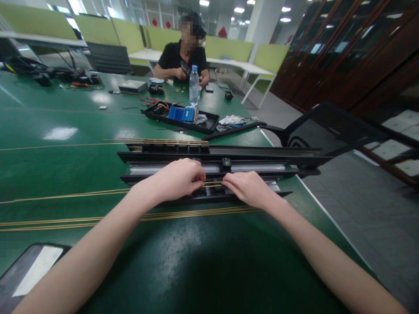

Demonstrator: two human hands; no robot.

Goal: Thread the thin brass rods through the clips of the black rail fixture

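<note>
Two thin brass-coloured rods [213, 184] run side by side between my hands, above the nearest black metal rail. My left hand [183, 176] pinches them between thumb and fingers. A short way to the right, the fingertips of my right hand [244, 185] close on the same rods near their right end. Under and behind my hands lie several long black rails [163, 155], parallel to each other, with a small black block [226, 164] set in the middle one. More brass rods [196, 213] lie on the table in front of the rails.
A black tray [209, 126] with a blue pack and tools stands behind the rails, near a water bottle [194, 87] and gloves [232, 122]. A person [185, 54] sits across the green table [81, 113]. An office chair [334, 126] stands at the right edge. A phone-like device [19, 268] lies front left.
</note>
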